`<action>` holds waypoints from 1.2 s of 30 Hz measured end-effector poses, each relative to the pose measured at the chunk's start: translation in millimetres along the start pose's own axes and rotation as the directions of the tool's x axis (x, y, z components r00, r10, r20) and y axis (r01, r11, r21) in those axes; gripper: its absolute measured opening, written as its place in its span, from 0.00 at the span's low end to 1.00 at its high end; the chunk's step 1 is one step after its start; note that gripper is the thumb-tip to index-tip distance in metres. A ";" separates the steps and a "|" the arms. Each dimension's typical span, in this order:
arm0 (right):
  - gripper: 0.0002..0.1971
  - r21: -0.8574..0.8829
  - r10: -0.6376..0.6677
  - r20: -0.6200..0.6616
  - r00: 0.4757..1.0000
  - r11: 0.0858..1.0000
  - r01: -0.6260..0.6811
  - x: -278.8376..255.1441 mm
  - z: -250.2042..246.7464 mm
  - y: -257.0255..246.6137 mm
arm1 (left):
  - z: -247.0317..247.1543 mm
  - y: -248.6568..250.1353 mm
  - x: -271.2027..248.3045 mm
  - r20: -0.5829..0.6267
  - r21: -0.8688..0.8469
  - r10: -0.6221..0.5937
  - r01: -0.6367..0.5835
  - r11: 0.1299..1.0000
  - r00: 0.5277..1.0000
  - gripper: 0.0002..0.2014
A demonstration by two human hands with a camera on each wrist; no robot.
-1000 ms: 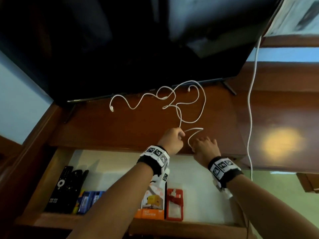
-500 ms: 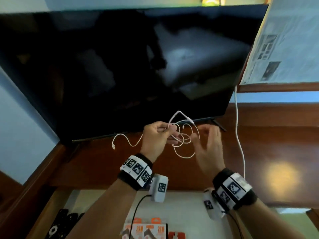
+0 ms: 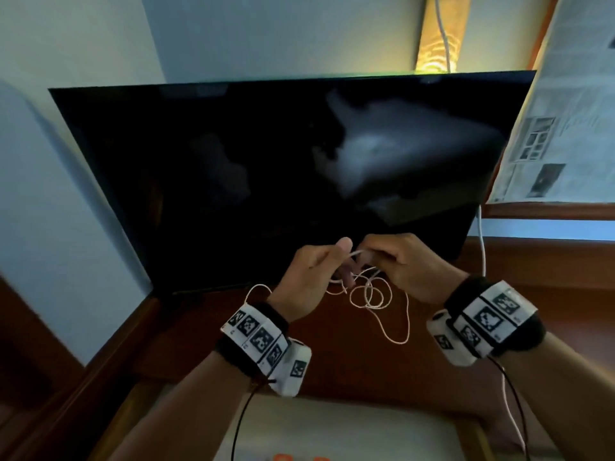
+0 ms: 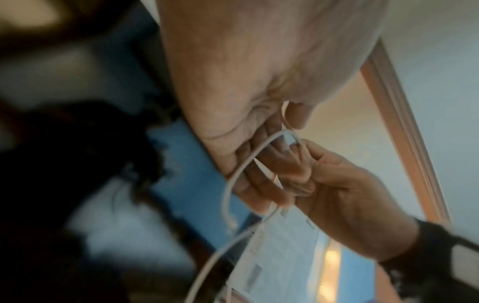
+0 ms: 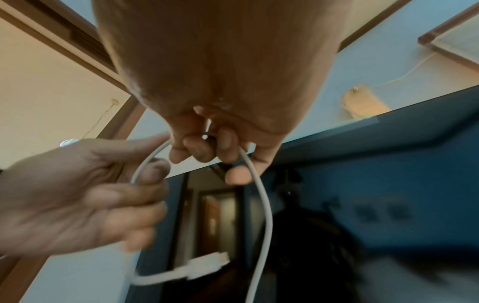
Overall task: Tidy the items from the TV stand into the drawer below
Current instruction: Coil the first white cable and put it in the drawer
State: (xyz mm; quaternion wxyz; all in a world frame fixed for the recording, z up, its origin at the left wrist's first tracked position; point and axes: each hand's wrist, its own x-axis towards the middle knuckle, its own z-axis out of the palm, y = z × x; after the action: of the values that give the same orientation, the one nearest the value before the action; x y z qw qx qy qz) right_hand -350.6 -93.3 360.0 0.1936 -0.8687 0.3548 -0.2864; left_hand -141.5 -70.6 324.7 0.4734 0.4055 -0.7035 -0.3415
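A thin white cable (image 3: 368, 296) hangs in loose loops above the brown TV stand top (image 3: 349, 354), lifted off the wood. My left hand (image 3: 312, 277) grips it with curled fingers, and my right hand (image 3: 396, 261) pinches a strand close beside it, both in front of the TV's lower edge. In the left wrist view the cable (image 4: 228, 196) loops past my left fingers (image 4: 259, 184) to the right hand (image 4: 337, 194). The right wrist view shows the cable (image 5: 264, 215) running down from my right fingers (image 5: 204, 147), with a white plug (image 5: 207, 264) dangling below the left hand (image 5: 90, 194).
A large black TV (image 3: 283, 178) stands at the back of the stand. Another white cord (image 3: 482, 247) runs down at its right side. Newspaper (image 3: 565, 121) covers the window on the right. The open drawer (image 3: 332, 430) lies below, with orange packaging at the bottom edge.
Both hands have lifted the cable off the stand and gathered it into loops. The right hand, spread open half a second ago, now pinches the cable. The head view has tilted upward.
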 end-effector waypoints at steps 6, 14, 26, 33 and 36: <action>0.06 0.180 0.077 -0.199 0.977 0.983 -0.041 -7.5 19.9 4.2 | 12.7 10.3 -22.0 0.486 -0.512 -0.203 0.465 0.722 0.850 0.32; 0.12 0.695 0.404 -0.007 0.915 0.659 -0.286 -36.8 93.7 -5.3 | 19.1 15.4 -1.7 0.372 -0.582 -0.131 0.341 0.738 0.919 0.27; 0.05 0.218 0.145 -0.287 0.947 0.972 -0.083 -23.9 24.5 9.9 | 22.1 -10.2 23.9 0.420 0.058 -0.318 0.325 0.944 0.850 0.44; 0.09 0.628 0.297 -0.273 0.915 0.776 -0.064 3.1 54.9 33.6 | 25.3 -5.5 21.9 0.571 -0.658 -0.058 0.499 0.563 0.819 0.27; 0.14 0.635 0.349 -0.148 0.926 0.751 -0.182 -0.2 84.9 35.4 | 22.8 -1.8 33.0 0.381 -0.743 -0.066 0.348 0.572 0.922 0.24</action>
State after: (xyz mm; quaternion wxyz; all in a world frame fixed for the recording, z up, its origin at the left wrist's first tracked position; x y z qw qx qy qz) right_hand -314.7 -105.7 276.3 0.4547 -0.6547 0.3857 -0.4646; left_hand -169.9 -98.7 328.7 0.4430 0.1718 -0.4876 -0.7325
